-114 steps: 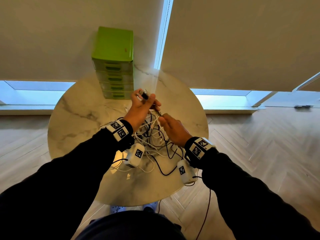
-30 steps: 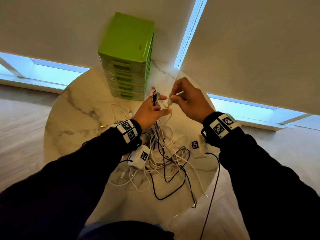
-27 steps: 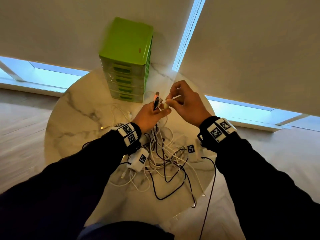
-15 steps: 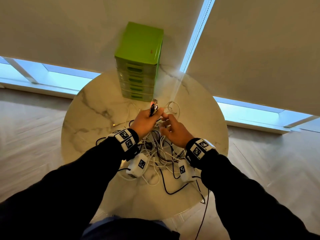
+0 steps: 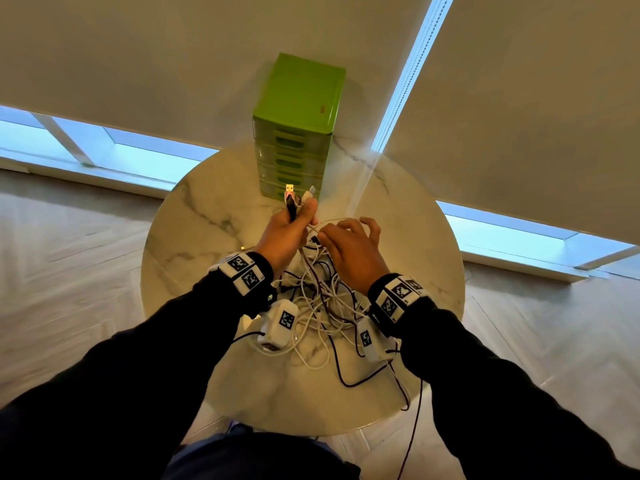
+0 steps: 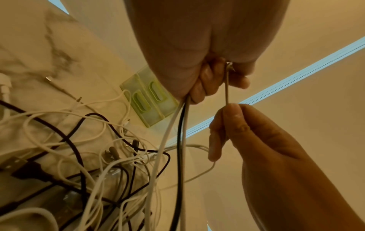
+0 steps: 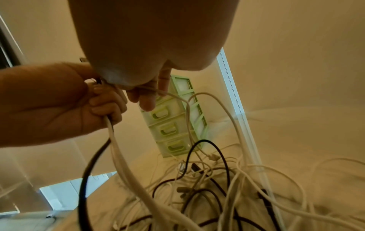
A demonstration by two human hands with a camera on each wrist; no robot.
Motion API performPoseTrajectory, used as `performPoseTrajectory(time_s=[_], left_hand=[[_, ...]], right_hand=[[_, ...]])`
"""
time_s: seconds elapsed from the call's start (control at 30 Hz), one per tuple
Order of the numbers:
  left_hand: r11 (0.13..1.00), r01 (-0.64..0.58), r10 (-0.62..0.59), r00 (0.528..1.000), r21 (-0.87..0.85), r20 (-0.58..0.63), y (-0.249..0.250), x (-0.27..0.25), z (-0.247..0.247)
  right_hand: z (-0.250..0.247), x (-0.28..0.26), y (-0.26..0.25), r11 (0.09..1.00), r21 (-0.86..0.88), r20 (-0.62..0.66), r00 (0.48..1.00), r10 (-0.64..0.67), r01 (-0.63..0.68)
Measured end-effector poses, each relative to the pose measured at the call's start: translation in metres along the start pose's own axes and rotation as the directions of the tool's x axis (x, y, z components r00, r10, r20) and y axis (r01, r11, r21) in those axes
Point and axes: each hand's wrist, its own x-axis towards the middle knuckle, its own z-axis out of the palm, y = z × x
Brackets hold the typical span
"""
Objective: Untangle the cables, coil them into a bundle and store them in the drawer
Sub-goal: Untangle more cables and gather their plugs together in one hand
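A tangle of white and black cables (image 5: 320, 299) lies on the round marble table (image 5: 194, 244). My left hand (image 5: 289, 230) is raised above the tangle and grips several cable ends; their USB plugs (image 5: 294, 197) stick up out of the fist. From it white and black cables (image 6: 178, 140) hang down to the heap. My right hand (image 5: 346, 242), just right of the left, pinches a thin white cable (image 6: 227, 87) between thumb and forefinger (image 6: 231, 112). The same thin cable (image 7: 177, 97) runs off the right fingers to the heap. A green drawer unit (image 5: 298, 133) stands behind, all drawers closed.
White blinds and a bright window strip rise behind the table. Wrist-camera leads (image 5: 412, 410) trail off the table's near edge over the wooden floor. Loose cable ends (image 6: 63, 92) lie left of the heap, in front of the drawer unit (image 7: 173, 125).
My right hand has come down from the raised plug ends to a thin white cable just beside the left fist. My left hand still holds the plugs upright. The view has shifted.
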Motion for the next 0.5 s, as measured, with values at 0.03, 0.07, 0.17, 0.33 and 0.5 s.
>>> performPoseTrajectory(time_s=[0.03, 0.07, 0.17, 0.33, 0.5], left_hand=[[0.999, 0.003, -0.003, 1.000, -0.035, 0.001, -0.0002, -0.0006, 0.0017], [0.998, 0.002, -0.002, 1.000, -0.066, 0.001, -0.0004, -0.0014, 0.0031], [0.992, 0.012, -0.014, 1.000, -0.124, -0.013, -0.0038, -0.0020, 0.0049], [0.986, 0.030, -0.042, 0.997, -0.164, -0.069, -0.0052, -0.0024, 0.0063], [0.969, -0.019, 0.005, 0.998, -0.247, -0.057, -0.0055, -0.0013, 0.0069]], right_hand=[[-0.0018, 0.0017, -0.0015, 1.000, 0.000, 0.014, 1.000, -0.006, 0.006], [-0.0031, 0.0026, -0.0026, 1.000, -0.003, 0.024, 1.000, -0.015, 0.015], [-0.0063, 0.0009, -0.0031, 0.998, -0.030, 0.007, 0.998, -0.056, 0.056], [-0.0044, -0.0019, -0.0051, 0.996, -0.034, -0.003, 0.996, -0.087, 0.086], [-0.0047, -0.0033, -0.0073, 0.990, 0.135, -0.029, 0.998, -0.048, 0.051]])
